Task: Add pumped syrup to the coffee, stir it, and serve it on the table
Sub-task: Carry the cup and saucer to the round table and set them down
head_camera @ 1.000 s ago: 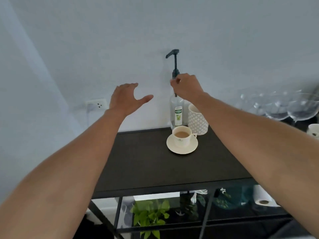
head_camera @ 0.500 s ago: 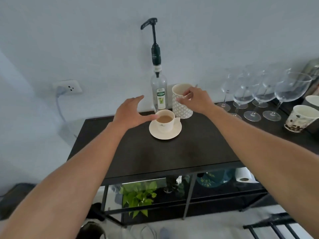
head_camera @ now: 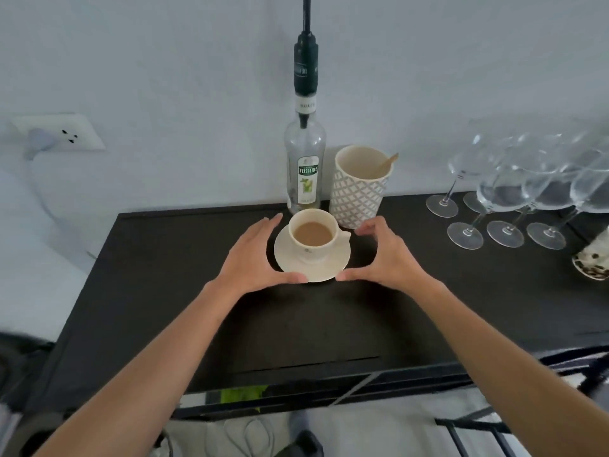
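A white cup of milky coffee (head_camera: 311, 249) stands on a white saucer (head_camera: 329, 270) on the black table (head_camera: 296, 324). My left hand (head_camera: 250, 258) and my right hand (head_camera: 389, 255) curve around the saucer from either side. Both thumb tips rest at its front rim, and the fingers stay spread and arched. The saucer lies flat on the table. Right behind the cup stands the clear syrup bottle (head_camera: 304, 159) with a dark pump, whose top is cut off by the frame. A patterned beaker (head_camera: 357, 196) beside the bottle holds a wooden stirrer (head_camera: 389, 161).
Several stemmed glasses (head_camera: 507, 192) crowd the table's back right. A spotted paper cup (head_camera: 593, 265) sits at the right edge. A wall socket with a plug (head_camera: 66, 133) is at the left. A lower shelf with a green plant (head_camera: 244, 394) shows below the front edge.
My right hand has left the pump, passed the patterned beaker and come down beside the saucer. My left hand has dropped to the saucer's other side. The view has tilted down and closer.
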A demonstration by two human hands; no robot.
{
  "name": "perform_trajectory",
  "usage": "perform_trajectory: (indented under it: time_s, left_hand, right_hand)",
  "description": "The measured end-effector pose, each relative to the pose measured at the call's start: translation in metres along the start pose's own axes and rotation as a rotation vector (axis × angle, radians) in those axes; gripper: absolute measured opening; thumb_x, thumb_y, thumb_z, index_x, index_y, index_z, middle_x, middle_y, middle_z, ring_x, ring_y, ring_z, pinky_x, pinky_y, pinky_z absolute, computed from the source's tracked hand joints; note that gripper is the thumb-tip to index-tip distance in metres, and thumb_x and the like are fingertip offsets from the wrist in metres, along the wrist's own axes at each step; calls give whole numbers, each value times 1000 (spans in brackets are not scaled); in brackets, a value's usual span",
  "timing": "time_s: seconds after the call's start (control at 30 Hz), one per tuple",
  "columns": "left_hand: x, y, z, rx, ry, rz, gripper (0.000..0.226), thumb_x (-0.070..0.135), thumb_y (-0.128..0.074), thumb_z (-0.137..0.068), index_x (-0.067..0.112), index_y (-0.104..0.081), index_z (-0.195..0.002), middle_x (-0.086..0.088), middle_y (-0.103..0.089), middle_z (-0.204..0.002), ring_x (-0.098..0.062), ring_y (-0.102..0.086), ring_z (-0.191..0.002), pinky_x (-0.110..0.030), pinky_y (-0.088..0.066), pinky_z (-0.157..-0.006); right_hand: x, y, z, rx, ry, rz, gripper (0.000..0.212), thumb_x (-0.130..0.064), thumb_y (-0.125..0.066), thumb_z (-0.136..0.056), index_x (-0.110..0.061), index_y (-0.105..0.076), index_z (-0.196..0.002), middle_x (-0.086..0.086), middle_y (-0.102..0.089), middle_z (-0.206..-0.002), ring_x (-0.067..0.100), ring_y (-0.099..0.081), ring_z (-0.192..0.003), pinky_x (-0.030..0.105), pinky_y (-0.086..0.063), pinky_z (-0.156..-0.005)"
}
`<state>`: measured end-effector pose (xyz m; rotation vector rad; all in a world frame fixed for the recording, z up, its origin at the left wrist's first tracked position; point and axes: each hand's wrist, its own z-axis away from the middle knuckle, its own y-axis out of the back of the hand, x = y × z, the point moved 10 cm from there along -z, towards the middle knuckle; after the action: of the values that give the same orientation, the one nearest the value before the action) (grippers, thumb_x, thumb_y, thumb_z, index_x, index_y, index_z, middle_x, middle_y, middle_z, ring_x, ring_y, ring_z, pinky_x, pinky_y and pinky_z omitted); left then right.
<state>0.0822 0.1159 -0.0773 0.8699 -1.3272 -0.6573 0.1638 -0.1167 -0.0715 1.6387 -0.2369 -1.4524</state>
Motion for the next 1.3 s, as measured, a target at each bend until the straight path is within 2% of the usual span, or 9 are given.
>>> perform_trajectory:
  time_s: [0.33, 0.47, 0.63, 0.77, 0.9, 1.0, 1.07, 1.17, 1.3]
  left_hand:
    - [-17, -17, -6, 40, 7, 88, 144, 91, -72, -38, 37, -12, -157, 15, -12, -165, -13, -5, -153, -42, -15, -123]
    - [-8, -14, -4, 47, -37, 55, 142, 88, -75, -41, 30, -17, -157, 20, -11, -164, 2, 3, -148, -34, -8, -124]
    - [-7, -13, -3, 21, 8, 83, 145, 85, -78, -38, 39, -6, -155, 22, -15, -163, 10, 9, -141, -28, -5, -121]
    - [-8, -16, -4, -8, 33, 84, 151, 85, -80, -37, 38, 0, -157, 28, -20, -158, 7, 8, -142, -31, -6, -121]
    - [-8, -14, -4, 17, 16, 85, 149, 83, -81, -39, 36, -4, -157, 27, -26, -156, 20, 15, -136, -30, -5, -121]
    - [-10, -12, -2, 41, 19, 109, 147, 80, -82, -39, 37, -5, -157, 25, -32, -154, 19, 11, -138, -30, -6, -121]
    - [-8, -13, -1, 38, -8, 109, 145, 79, -83, -42, 36, -6, -157, 22, -32, -155, 26, 17, -132, -29, -5, -120]
    - [-3, -13, -2, 14, -28, 96, 139, 77, -83, -43, 46, 2, -149, 16, -24, -161, 30, 23, -127, -32, -3, -121]
    - [2, -15, -4, -10, -81, 34, 140, 84, -79, -42, 61, 17, -141, 11, -24, -163, 18, 10, -141, -32, 4, -124]
  right_hand:
    - [-1, -25, -14, -38, 34, -14, 142, -69, -91, -38, -38, -13, -153, -11, -43, -152, 9, -33, -143, 36, -29, -118]
    - [-5, -34, -18, -62, 44, -17, 147, -69, -91, -38, -36, -9, -155, -14, -32, -157, 6, -25, -145, 25, -23, -114]
    - [-7, -36, -23, -75, 51, 0, 153, -71, -90, -36, -37, -1, -156, -12, -30, -158, 8, -25, -146, 35, -29, -117]
    - [-11, -37, -24, -85, 67, 16, 154, -70, -91, -38, -36, 2, -157, -10, -29, -158, 8, -24, -146, 33, -28, -116]
    - [-11, -40, -24, -76, 73, 21, 155, -73, -89, -37, -36, 1, -157, -14, -34, -154, 6, -26, -142, 34, -32, -115]
    - [-13, -41, -22, -75, 89, 30, 154, -75, -88, -36, -33, -3, -158, -15, -35, -152, 4, -28, -140, 31, -31, -114]
    - [-15, -41, -21, -76, 106, 48, 155, -76, -87, -37, -30, -3, -158, -14, -33, -154, 5, -27, -141, 31, -30, -116]
    - [-20, -43, -21, -102, 120, 71, 159, -75, -87, -38, -30, 6, -159, -13, -20, -163, 1, -13, -147, 25, -16, -117]
    - [-21, -46, -21, -101, 116, 73, 159, -75, -88, -39, -29, 6, -159, -13, -17, -165, 1, -7, -149, 25, -12, -116]
